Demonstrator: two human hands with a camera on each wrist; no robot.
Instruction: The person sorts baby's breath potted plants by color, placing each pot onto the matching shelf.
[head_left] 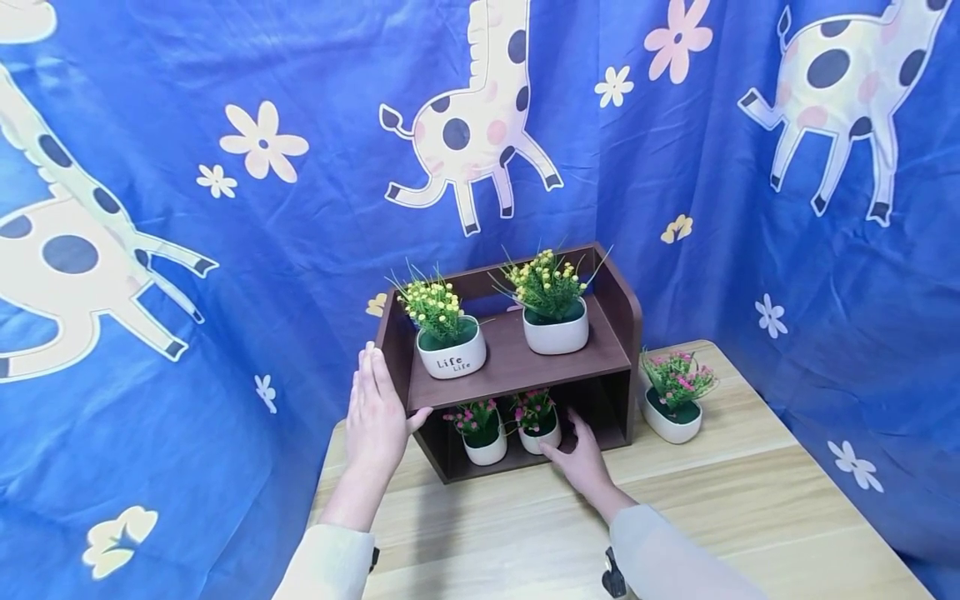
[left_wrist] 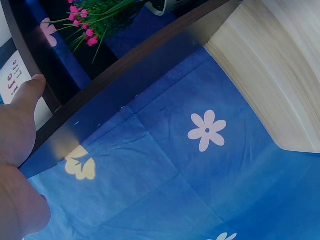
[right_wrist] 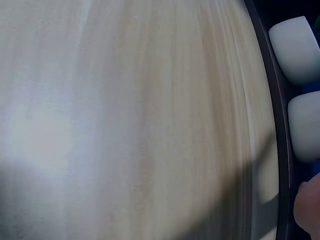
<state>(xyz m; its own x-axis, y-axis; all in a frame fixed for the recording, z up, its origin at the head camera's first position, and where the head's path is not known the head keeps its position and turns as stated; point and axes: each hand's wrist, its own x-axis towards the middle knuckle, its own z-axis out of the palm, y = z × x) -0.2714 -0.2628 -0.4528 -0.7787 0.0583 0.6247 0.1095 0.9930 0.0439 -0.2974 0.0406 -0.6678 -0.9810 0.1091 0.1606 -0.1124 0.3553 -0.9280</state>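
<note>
My left hand (head_left: 375,417) lies with straight fingers along the left side panel of a dark brown two-level shelf (head_left: 517,379), its thumb over the front edge. My right hand (head_left: 585,462) reaches into the lower level, thumb and fingers spread at the right side of a white pot with pink flowers (head_left: 540,440). The thumb tip is right at that pot's front; the farther fingers are partly in shadow. Another white pot with pink flowers (head_left: 486,448) stands to its left. In the right wrist view, both white pots show at the right edge, above part of my hand (right_wrist: 307,205).
On the shelf's upper level stand a lettered white pot with yellow flowers (head_left: 453,354) and a plain one (head_left: 557,335). A third pink-flowered pot (head_left: 672,421) sits on the wooden table (head_left: 712,492), right of the shelf. A blue giraffe-print curtain (head_left: 315,233) hangs behind.
</note>
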